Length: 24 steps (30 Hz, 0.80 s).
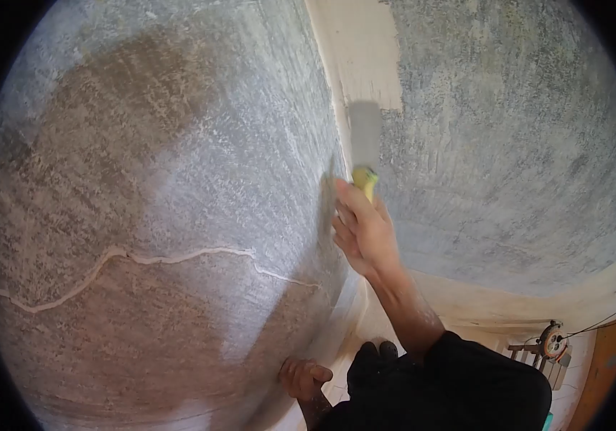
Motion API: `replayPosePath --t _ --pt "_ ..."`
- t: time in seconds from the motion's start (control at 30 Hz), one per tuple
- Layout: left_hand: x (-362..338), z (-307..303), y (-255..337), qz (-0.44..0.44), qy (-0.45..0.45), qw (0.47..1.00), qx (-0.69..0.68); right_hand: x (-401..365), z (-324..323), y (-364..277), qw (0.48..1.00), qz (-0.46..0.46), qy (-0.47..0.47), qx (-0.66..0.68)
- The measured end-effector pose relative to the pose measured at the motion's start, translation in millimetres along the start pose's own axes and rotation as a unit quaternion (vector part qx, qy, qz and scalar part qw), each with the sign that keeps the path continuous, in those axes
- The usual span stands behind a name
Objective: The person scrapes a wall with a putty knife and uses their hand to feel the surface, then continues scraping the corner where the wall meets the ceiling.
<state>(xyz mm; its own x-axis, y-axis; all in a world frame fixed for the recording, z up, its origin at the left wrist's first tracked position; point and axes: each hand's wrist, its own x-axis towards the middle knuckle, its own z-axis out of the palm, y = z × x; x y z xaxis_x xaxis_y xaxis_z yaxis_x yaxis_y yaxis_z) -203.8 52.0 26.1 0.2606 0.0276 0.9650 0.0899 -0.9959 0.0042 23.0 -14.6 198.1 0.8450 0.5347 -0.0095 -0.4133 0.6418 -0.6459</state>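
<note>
My right hand (pixel 369 230) is closed around the yellow-green handle of a putty knife (pixel 365 136). Its broad grey blade points up along the inside corner, over the right wall (pixel 495 144), with the top edge at the lower end of a cream strip (pixel 365 50). Slight motion blur softens this hand. Lower down, my left hand (pixel 304 378) is beside the left wall (pixel 179 172), its fingers curled in and the thumb sticking out to the right. Nothing shows in it.
A pale, wavy line (pixel 171 257) crosses the patchy grey left wall. Below right, a round cable reel (pixel 553 341) with trailing wires is by a wooden stand (pixel 527 350). An orange-brown panel (pixel 602 366) stands at the far right. My dark shoes (pixel 378 350) are near the corner.
</note>
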Motion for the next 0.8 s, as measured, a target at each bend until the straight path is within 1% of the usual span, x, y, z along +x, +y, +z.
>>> replayPosePath --t 0.13,0.23,0.33,0.43,0.53,0.63,0.73,0.77,0.8 --pt "0.8 3.5 0.2 -0.002 -0.007 1.0 0.008 6.8 7.5 -3.9 0.999 -0.007 -0.043 -0.018" --pt "-3.5 4.3 2.7 -0.027 0.005 0.999 0.022 -0.1 -1.9 -8.3 1.0 0.01 -0.026 -0.013" --pt "-5.4 6.8 -1.3 -0.017 0.008 1.0 -0.007 5.4 5.1 -17.6 0.999 0.02 -0.029 -0.03" --pt "0.0 2.7 2.7 -0.019 -0.005 1.0 0.024 15.3 16.6 -11.8 0.996 -0.019 -0.079 -0.021" --pt "-1.4 7.1 -1.9 -0.002 0.028 1.0 -0.007 2.4 0.7 -15.6 0.999 0.003 -0.033 -0.043" --pt "-0.2 7.1 -1.1 0.002 0.02 1.0 0.008 13.1 23.7 -29.7 0.997 -0.029 -0.063 -0.037" --pt "-5.1 10.2 -4.8 0.01 0.054 0.998 -0.015 7.7 20.5 -22.2 1.0 -0.02 -0.013 -0.019" --pt "-4.2 11.2 -5.7 0.005 0.049 0.999 -0.016 0.2 10.8 -15.0 1.0 -0.009 0.01 -0.027" --pt "-2.4 10.0 -4.9 0.0 0.045 0.999 -0.015 0.3 12.7 -14.8 1.0 -0.005 -0.002 -0.02"
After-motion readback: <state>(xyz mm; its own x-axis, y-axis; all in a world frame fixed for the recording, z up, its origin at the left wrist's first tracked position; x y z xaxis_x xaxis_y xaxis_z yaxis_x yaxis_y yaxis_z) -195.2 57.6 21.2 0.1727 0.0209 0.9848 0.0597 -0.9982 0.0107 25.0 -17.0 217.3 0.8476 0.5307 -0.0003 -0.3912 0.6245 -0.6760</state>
